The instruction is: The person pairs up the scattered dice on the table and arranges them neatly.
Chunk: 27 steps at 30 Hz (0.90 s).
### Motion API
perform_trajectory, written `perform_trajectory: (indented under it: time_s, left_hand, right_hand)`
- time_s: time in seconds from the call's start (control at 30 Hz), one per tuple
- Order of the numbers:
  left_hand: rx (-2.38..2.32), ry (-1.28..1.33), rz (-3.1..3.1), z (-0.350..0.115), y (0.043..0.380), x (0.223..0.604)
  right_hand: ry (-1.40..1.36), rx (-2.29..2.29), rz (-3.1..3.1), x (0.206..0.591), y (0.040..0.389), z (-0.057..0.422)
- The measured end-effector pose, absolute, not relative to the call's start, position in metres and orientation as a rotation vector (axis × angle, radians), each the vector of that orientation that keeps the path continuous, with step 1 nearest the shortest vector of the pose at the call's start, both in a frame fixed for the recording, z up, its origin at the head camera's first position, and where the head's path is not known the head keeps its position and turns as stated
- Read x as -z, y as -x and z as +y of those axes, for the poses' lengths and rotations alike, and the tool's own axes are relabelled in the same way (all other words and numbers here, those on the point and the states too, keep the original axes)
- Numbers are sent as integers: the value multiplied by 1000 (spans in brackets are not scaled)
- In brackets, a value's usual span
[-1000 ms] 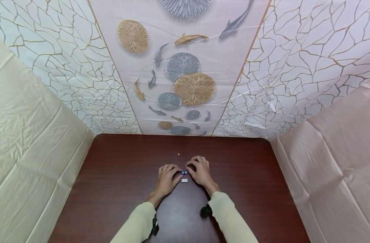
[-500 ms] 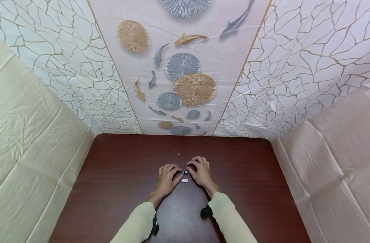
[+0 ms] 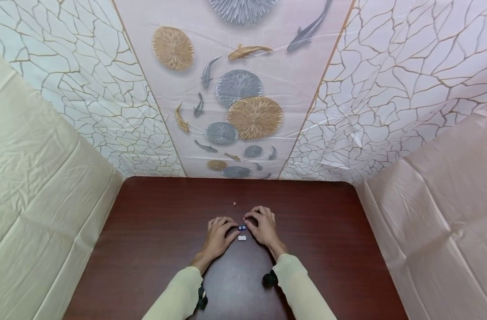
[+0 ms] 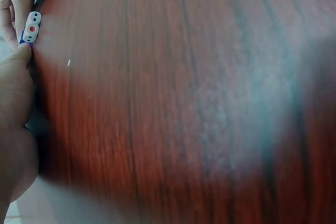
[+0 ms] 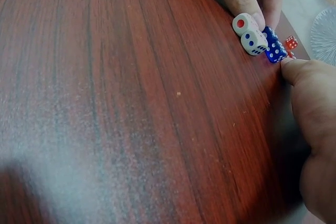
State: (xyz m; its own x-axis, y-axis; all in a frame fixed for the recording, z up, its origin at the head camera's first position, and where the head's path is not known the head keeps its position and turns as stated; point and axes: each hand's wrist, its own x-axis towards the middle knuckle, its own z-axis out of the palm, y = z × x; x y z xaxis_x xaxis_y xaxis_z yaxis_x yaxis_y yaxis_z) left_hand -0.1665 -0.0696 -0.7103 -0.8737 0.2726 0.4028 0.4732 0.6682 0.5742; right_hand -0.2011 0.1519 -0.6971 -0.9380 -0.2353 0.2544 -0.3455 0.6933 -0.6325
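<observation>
Two blue dice point(image 3: 242, 228) lie side by side in a row on the dark wooden table. My left hand point(image 3: 217, 234) has its thumb and index finger at the left blue die, pinching its end. My right hand point(image 3: 264, 225) pinches a red die point(image 3: 243, 218) just behind the blue pair. In the right wrist view, the right thumb partly covers that red die. Closer to me, two white dice point(image 5: 250, 34) sit together in front of the blue ones. Farther back lies another red die point(image 3: 234, 204), apart from both hands.
The reddish-brown table point(image 3: 155, 266) has rounded far corners. Behind it hangs a cloth point(image 3: 243, 146) printed with fish and round leaves. Pale cloth drapes point(image 3: 39, 191) enclose the left and right sides. A dark device point(image 3: 269, 279) is worn at each wrist.
</observation>
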Motion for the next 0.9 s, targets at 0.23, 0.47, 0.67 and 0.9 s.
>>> perform_trajectory:
  time_s: [0.23,0.47,0.67,0.9]
  left_hand:
    - [1107,619,-2610,-77,164,703]
    - [1086,571,-2438,-80,174,697]
    - [1044,494,-2456,-80,189,690]
    - [1049,393,-2559,-78,206,679]
  right_hand:
    - [-437,-1077,-2787,689,198,149]
    - [-450,-1070,-2794,687,197,149]
    - [-432,-1045,-2827,686,197,149]
    - [-447,-1065,-2812,685,197,150]
